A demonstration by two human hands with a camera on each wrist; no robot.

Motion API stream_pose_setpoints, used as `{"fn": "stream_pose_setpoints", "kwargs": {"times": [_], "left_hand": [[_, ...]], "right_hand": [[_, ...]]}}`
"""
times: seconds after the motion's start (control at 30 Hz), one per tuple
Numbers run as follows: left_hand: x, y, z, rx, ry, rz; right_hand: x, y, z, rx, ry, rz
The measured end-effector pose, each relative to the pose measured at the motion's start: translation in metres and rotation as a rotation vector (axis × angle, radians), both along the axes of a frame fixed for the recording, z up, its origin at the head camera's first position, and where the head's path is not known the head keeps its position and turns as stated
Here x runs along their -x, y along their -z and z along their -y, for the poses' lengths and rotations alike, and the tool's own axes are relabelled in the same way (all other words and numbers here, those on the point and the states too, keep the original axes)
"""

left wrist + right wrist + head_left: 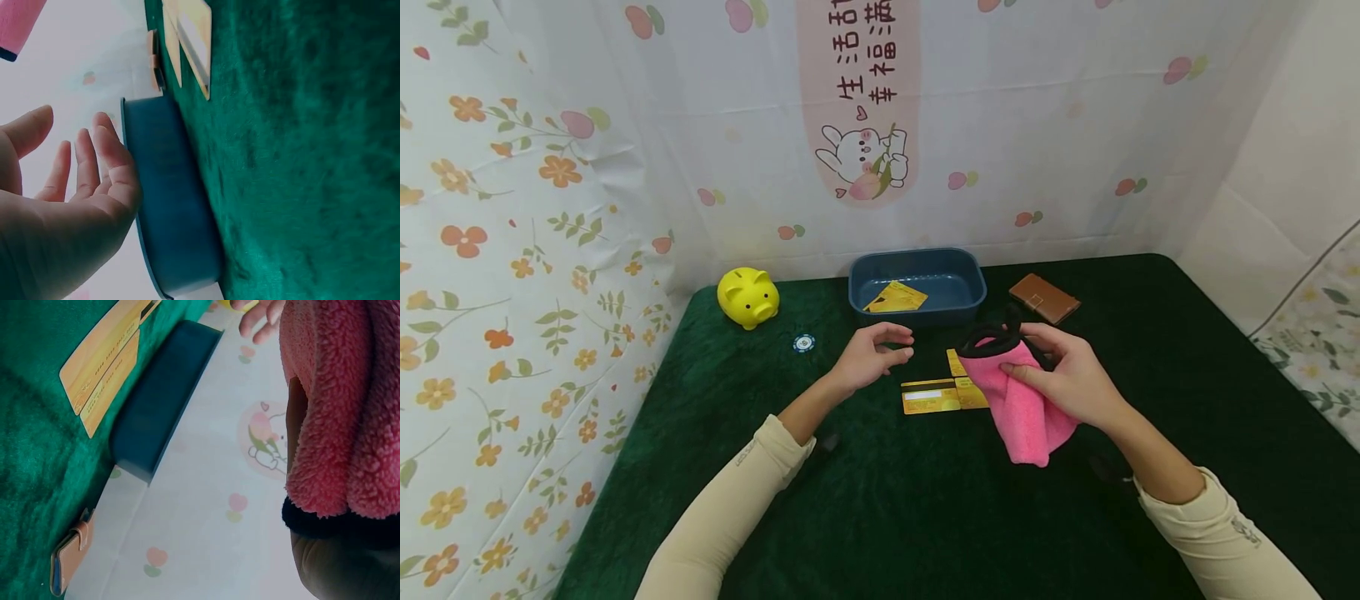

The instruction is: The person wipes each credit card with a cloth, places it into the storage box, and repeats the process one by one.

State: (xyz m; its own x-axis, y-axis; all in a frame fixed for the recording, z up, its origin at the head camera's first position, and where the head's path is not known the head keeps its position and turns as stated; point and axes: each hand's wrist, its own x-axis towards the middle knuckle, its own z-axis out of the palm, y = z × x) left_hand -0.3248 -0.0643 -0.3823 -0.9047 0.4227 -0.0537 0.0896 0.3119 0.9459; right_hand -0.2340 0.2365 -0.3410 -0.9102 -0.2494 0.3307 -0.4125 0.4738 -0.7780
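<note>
My right hand [1067, 375] grips a pink fuzzy cloth [1018, 400] with black edging, thumb in front, raised over the table. In the right wrist view the pink cloth [337, 412] hangs in folds and covers much of that hand. My left hand [872, 358] hovers in front of the blue bin, fingers loosely bent and holding nothing. The left wrist view shows that hand [75, 181] overlapping the side of the bin [175, 206]. Gold cards [931, 397] lie on the green cloth between the hands, partly hidden by the pink cloth.
Against the back wall stands the blue bin [917, 317] with gold cards [898, 297] inside. A brown wallet [1045, 298] lies to its right. Left of it are a yellow piggy bank [748, 297] and a blue-and-white poker chip [804, 343]. Patterned curtains [730, 167] surround the table.
</note>
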Motion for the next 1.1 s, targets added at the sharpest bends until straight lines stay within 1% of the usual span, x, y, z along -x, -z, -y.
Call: {"fn": "stream_pose_setpoints", "kwargs": {"times": [0.13,0.23,0.37,0.43,0.63,0.8,0.93,1.1], "left_hand": [[-0.006,0.002,0.003,0.037,0.039,0.012],[-0.009,0.006,0.005,0.075,0.060,0.030],[-0.011,0.014,0.007,0.134,0.090,0.044],[-0.012,0.016,0.007,0.148,0.111,0.050],[-0.014,0.020,0.006,0.187,0.149,0.069],[-0.015,0.023,0.004,0.242,0.173,0.067],[-0.014,0.023,0.001,0.283,0.186,0.042],[-0.012,0.026,-0.001,0.346,0.196,0.023]], "right_hand": [[0.000,0.000,-0.001,-0.010,0.002,-0.004],[-0.001,0.000,0.000,-0.013,0.000,-0.004],[-0.003,0.000,0.001,-0.012,0.000,0.000],[-0.003,0.000,0.002,-0.007,-0.002,-0.002],[-0.003,0.000,0.002,-0.005,-0.001,-0.019],[-0.002,0.002,0.001,-0.011,-0.002,-0.019],[-0.002,0.002,0.001,-0.009,-0.006,-0.018],[-0.005,0.001,0.003,-0.018,-0.003,-0.013]]}}
